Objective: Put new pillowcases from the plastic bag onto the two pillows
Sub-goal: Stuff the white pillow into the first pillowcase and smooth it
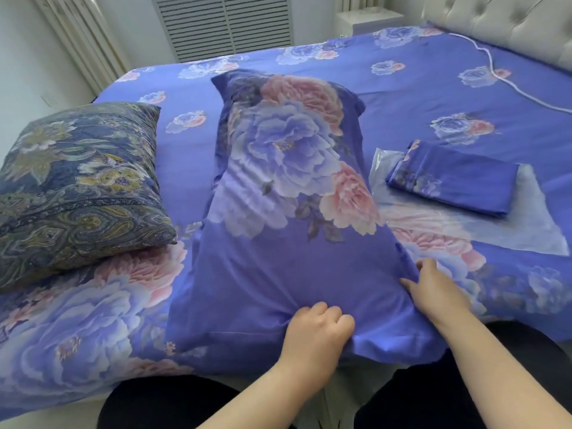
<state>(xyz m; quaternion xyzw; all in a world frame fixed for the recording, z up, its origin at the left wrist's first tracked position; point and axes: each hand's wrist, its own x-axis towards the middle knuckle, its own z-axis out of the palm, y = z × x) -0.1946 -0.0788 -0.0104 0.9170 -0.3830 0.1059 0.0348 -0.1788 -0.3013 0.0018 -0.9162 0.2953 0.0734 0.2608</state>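
Observation:
A pillow in a purple pillowcase with big pink and lilac flowers (pixel 288 187) lies lengthwise in the middle of the bed. My left hand (pixel 315 332) is closed on the case's fabric at its near open end. My right hand (pixel 436 292) rests on the near right corner of the same case, fingers bent onto the cloth. A second pillow in a dark blue paisley cover (pixel 77 181) lies to the left. A folded purple pillowcase (pixel 455 181) sits on a clear plastic bag (pixel 526 230) at the right.
The bed carries a purple floral sheet (pixel 402 97). A white cable (pixel 507 82) runs across its far right part. A tufted headboard (pixel 507 23) stands at the right, a slatted radiator cover (pixel 226 26) and curtains at the far wall. My dark-clothed legs meet the bed's near edge.

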